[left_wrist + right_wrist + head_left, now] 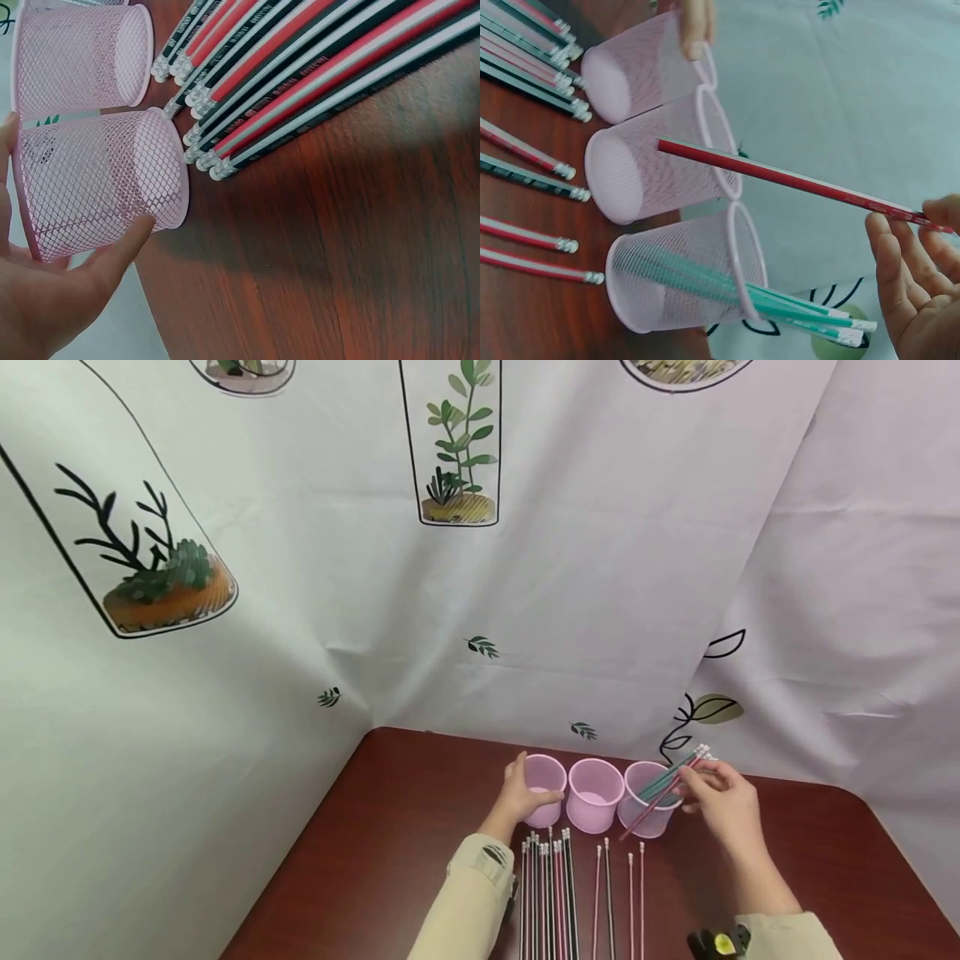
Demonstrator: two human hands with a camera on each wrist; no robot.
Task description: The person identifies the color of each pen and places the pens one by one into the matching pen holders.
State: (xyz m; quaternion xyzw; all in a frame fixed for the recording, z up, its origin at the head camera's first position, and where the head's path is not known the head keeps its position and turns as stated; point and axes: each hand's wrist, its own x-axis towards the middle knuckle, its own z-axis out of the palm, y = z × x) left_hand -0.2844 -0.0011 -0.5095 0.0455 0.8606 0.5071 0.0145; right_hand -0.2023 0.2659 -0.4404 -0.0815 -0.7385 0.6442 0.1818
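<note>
My left hand [522, 791] holds the leftmost pink mesh pencil cup [97, 184], thumb against its side and fingers at the rim. In my right hand [922, 277] a red-and-white striped pencil [780, 178] is pinched near one end. That pencil slants in front of the cups in the right wrist view. The middle pink mesh cup [595, 810] stands between the other two. Several green pencils [810, 311] with white erasers lean inside the rightmost pink mesh cup [649, 300], just beside my right hand in the head view.
Several red and black striped pencils [292, 90] lie side by side on the dark wood table [405, 827], eraser ends toward the cups. To their right, a few spaced-out pencils [609, 893] lie. A white printed cloth [600, 568] hangs behind the table.
</note>
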